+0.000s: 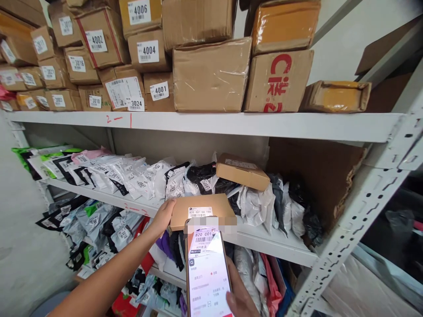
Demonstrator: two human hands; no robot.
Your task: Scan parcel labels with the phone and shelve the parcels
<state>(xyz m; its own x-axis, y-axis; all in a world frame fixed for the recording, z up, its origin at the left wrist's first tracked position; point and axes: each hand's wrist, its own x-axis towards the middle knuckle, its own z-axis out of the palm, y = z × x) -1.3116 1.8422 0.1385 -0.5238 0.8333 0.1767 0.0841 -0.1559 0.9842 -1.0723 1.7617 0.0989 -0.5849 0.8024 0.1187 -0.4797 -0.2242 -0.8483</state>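
A flat brown cardboard box [218, 203] with a white barcode label on top is gripped at its left end by my left hand [166, 215]. Closer to me, my right hand [240, 286] is wrapped round a smartphone [208, 277], held upright. The phone's screen shows a magnified label and lines of text below it. Its top edge overlaps the near side of the box, so part of the box's label is hidden. A blurred patch also covers that area. Just behind the held box, a similar brown box [243, 171] rests on top of bagged parcels.
White metal shelving [205, 125] fills the view. Numbered cardboard boxes [148, 51] are stacked on the upper shelf. Plastic-bagged parcels [142, 180] stand in a row on the middle shelf, with more bags [95, 224] lower down. A perforated upright post [357, 211] stands at the right.
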